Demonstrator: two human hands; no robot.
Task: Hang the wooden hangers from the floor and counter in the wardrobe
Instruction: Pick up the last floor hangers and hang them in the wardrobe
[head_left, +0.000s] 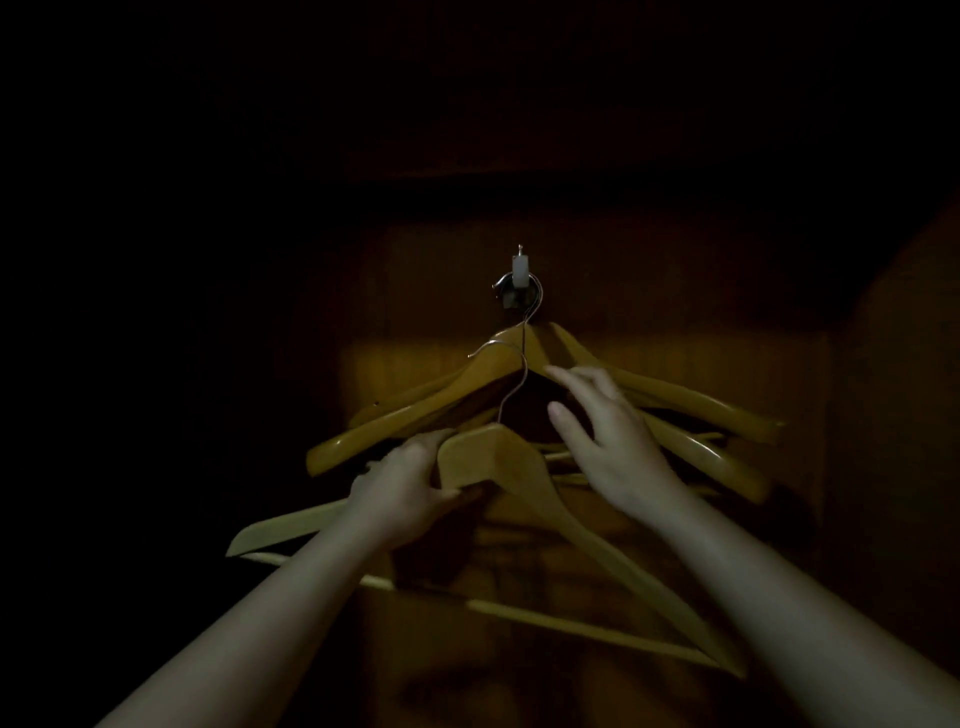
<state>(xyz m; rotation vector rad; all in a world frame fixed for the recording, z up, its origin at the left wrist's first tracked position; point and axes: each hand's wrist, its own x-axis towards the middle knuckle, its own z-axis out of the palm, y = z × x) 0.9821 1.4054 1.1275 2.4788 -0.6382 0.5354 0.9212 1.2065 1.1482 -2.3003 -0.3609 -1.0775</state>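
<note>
With the wardrobe (675, 338) dim around me, I see several wooden hangers (415, 415) hung on its metal hook (519, 283). My left hand (410, 483) grips a paler hanger (498, 457) just below them, not yet hooked on. My right hand (608, 447) is relaxed, fingertips (553, 371) touching a hung one.

Dim home wardrobe (675, 332) interior, wooden hangers (405, 413) on a metal hook (519, 283)

The small white-and-silver metal wall hook (519, 283) is the palest spot. Just below it, glossy curved wooden hangers (410, 421) glow deep amber-yellow. Lower still, a matte pale-cream wooden hanger (550, 499) carries a coppery wire hook (514, 393). Behind the wall hook, the dark brown wardrobe panel (675, 343) shows faint vertical grain.
</note>
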